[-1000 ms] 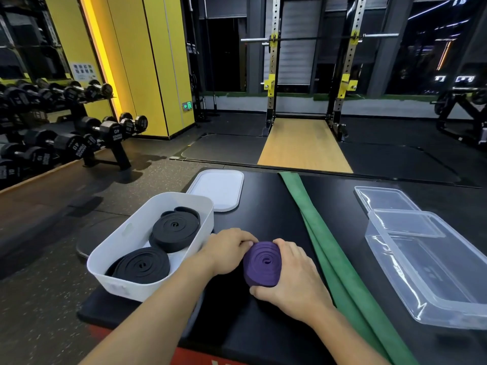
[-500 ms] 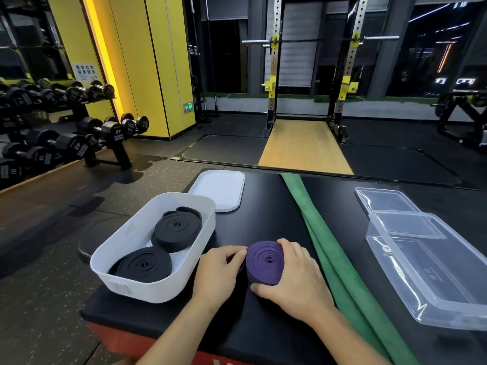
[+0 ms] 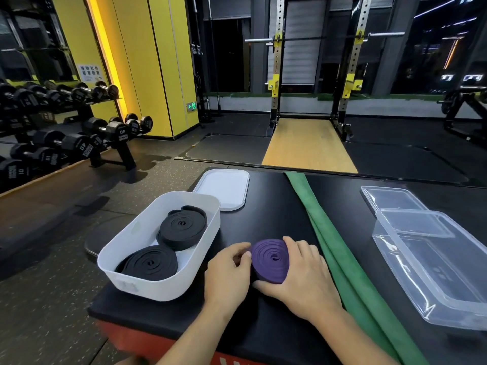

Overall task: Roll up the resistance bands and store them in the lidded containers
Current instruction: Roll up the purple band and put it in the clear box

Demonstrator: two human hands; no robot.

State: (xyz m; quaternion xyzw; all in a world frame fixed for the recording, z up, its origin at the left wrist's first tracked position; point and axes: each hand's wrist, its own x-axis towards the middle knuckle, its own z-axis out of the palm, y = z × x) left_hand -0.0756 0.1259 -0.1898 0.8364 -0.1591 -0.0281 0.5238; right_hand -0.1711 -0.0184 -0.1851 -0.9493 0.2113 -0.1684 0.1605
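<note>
A purple rolled-up rubber band (image 3: 271, 260) is being held on the near side of the black padded table (image 3: 274, 206), just right of the white plastic tub (image 3: 158, 288). It is being gripped by the right hand (image 3: 303, 275), fingers curled round it, and pinched by the left hand (image 3: 226, 270).

A single wide-angle camera on the person's head looks forward and down across the black padded rectangular table (image 3: 276, 206), close above the left hand (image 3: 228, 275) and right hand (image 3: 303, 275) holding the rolled purple rubber band (image 3: 271, 259) at lower centre, with the steel squat rack (image 3: 275, 75) far ahead
</note>
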